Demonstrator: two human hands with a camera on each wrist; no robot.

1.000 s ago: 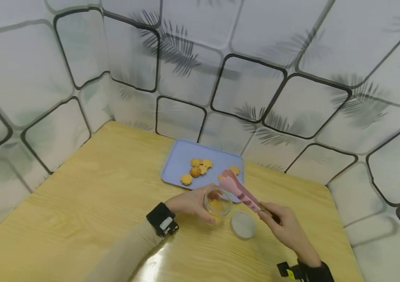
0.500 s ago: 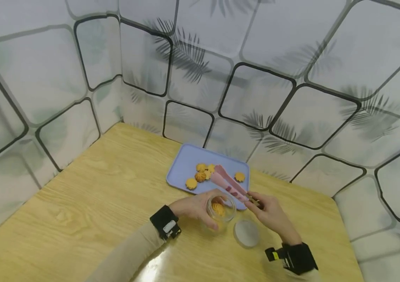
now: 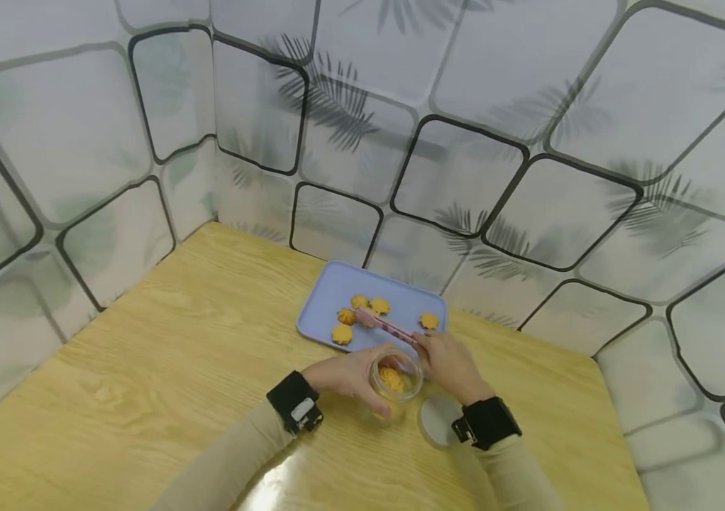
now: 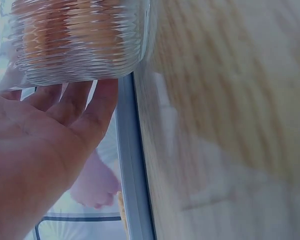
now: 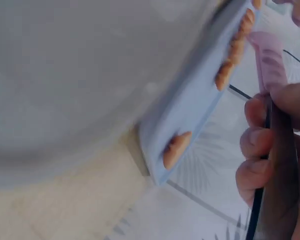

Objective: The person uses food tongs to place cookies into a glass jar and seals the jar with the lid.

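My left hand point(image 3: 346, 374) grips a small ribbed glass jar point(image 3: 394, 374) on the wooden table; a cookie lies inside it. The left wrist view shows the jar point(image 4: 75, 40) close up with my fingers point(image 4: 75, 102) curled under it. My right hand point(image 3: 448, 363) holds pink tongs point(image 3: 384, 325) whose tips reach over the blue tray point(image 3: 324, 312) among several orange cookies point(image 3: 341, 333). In the right wrist view the tongs point(image 5: 270, 65) run past my curled fingers point(image 5: 257, 145) toward the tray point(image 5: 195, 110).
The jar's round lid point(image 3: 435, 422) lies flat on the table, partly under my right wrist. Patterned panels wall in the table at the back and both sides. The tray sits against the back wall.
My right hand swung the tongs from above the jar leftward and down onto the tray among the cookies. The left hand kept its hold on the jar.
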